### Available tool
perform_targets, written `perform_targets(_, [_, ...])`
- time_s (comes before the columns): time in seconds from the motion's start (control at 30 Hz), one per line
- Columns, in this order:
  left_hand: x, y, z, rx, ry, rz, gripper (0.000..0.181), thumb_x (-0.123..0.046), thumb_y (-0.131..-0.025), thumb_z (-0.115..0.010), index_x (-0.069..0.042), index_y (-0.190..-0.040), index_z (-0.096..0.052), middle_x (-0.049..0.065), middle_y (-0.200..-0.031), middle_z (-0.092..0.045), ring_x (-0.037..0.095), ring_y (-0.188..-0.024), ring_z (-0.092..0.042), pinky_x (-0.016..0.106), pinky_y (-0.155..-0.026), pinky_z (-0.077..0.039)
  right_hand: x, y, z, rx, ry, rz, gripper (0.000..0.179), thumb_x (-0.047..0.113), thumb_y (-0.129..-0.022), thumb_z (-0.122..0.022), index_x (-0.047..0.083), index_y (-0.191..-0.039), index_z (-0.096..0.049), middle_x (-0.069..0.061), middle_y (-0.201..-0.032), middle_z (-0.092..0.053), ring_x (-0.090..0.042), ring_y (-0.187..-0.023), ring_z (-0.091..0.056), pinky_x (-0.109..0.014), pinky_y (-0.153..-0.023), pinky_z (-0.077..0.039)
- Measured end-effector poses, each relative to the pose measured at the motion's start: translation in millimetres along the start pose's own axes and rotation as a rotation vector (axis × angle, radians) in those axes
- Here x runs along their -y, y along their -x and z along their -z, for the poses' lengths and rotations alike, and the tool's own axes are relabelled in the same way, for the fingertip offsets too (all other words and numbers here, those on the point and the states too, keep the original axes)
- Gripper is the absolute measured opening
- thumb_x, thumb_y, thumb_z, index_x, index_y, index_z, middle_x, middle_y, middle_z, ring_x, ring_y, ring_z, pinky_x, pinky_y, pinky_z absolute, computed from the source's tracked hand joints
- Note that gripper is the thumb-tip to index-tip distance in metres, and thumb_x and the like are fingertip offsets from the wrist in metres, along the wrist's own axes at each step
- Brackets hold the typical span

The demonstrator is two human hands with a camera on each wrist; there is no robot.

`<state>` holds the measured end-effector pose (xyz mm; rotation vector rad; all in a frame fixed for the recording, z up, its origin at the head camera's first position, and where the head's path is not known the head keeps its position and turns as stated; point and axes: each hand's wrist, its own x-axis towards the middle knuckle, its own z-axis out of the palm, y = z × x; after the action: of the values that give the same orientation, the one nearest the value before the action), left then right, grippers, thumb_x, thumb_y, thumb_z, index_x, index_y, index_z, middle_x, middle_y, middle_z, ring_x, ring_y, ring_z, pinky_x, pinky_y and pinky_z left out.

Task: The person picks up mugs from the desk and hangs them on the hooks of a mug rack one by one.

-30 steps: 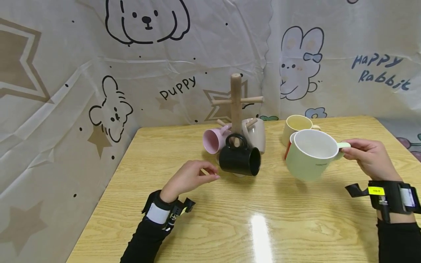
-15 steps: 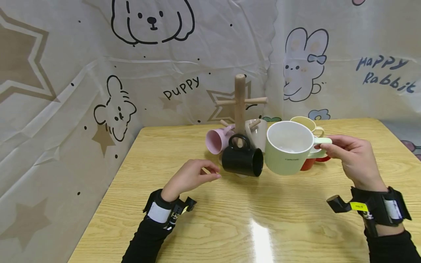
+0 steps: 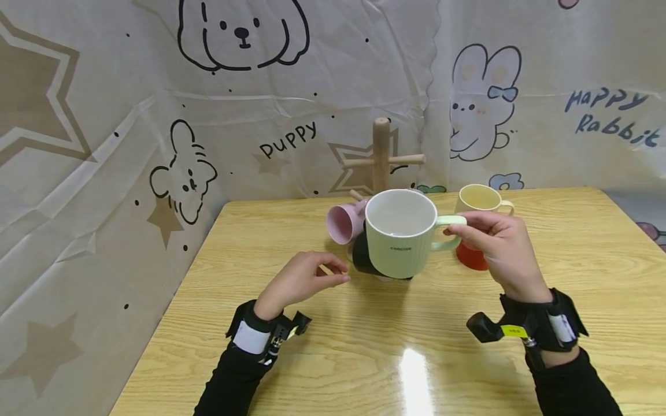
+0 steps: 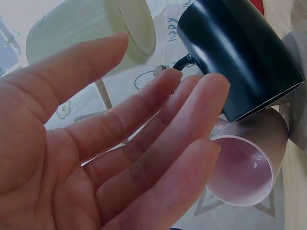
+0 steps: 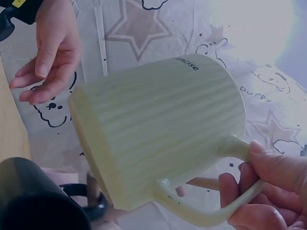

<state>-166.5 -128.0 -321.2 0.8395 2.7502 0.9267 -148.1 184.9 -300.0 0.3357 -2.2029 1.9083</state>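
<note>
My right hand (image 3: 494, 248) pinches the handle of a pale green mug (image 3: 400, 231) and holds it upright in the air, mouth up. In the head view the mug covers most of a black mug (image 3: 364, 254) and the lower part of a wooden mug rack (image 3: 381, 153). The black mug (image 4: 240, 52) hangs on its side, its handle toward the rack. Left of it a pink mug (image 3: 341, 223) is tipped with its mouth facing out. My left hand (image 3: 304, 283) hovers beside the black mug, fingers loosely bent, holding nothing.
A yellow mug (image 3: 480, 198) stands at the back right, and a red mug (image 3: 472, 257) in front of it is partly behind my right hand. Bare rack pegs (image 3: 408, 159) stick out near the top. A printed cloth (image 3: 250, 104) hangs behind the wooden table (image 3: 333, 358).
My right hand has carried the green mug leftward, from in front of the red and yellow mugs to in front of the rack. My left hand has stayed nearly still.
</note>
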Motion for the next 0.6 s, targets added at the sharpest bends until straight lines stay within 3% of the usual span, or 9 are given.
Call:
perform_targets(0.2, [0.5, 0.5, 1.5, 0.001, 0.007, 0.004, 0.021, -0.025, -0.087, -0.062, -0.008, -0.098, -0.068, 0.002, -0.092, -0.069, 0.014, -0.084, -0.063, 0.021, -0.07, -0.049, -4, -5.9, -19, 0.018, 0.014, -0.001, 0.013, 0.015, -0.085, -0.065, 0.008, -0.096, -0.07, 0.012, -0.079, -0.068, -0.005, -0.07, -0.053, -0.016, -0.058, -0.043])
perform_targets(0.33, [1.2, 0.0, 2.2, -0.003, 0.003, -0.008, 0.019, -0.025, -0.087, -0.062, -0.009, -0.096, -0.068, 0.003, -0.091, -0.069, 0.014, -0.084, -0.063, 0.021, -0.069, -0.05, -6, -6.0, -24, 0.038, 0.007, -0.005, 0.016, 0.016, -0.086, -0.064, 0.007, -0.098, -0.069, 0.011, -0.082, -0.07, -0.004, -0.075, -0.057, -0.017, -0.06, -0.043])
perform_targets(0.47, [2.8, -1.1, 1.8, 0.0, 0.003, -0.002, 0.019, -0.024, -0.087, -0.062, -0.009, -0.097, -0.068, 0.002, -0.092, -0.069, 0.013, -0.084, -0.062, 0.021, -0.069, -0.05, -7, -4.3, -27, 0.039, 0.084, 0.013, 0.024, 0.018, -0.087, -0.063, 0.0, -0.102, -0.067, 0.011, -0.083, -0.07, -0.004, -0.083, -0.059, -0.02, -0.067, -0.045])
perform_targets(0.6, [3.5, -1.7, 1.1, 0.008, 0.007, 0.014, 0.019, -0.024, -0.087, -0.062, -0.009, -0.097, -0.068, 0.003, -0.093, -0.069, 0.014, -0.085, -0.063, 0.021, -0.07, -0.05, -6, -2.9, -29, 0.048, 0.143, -0.001, 0.029, 0.02, -0.087, -0.063, -0.004, -0.103, -0.065, 0.013, -0.079, -0.069, -0.004, -0.08, -0.059, -0.021, -0.066, -0.046])
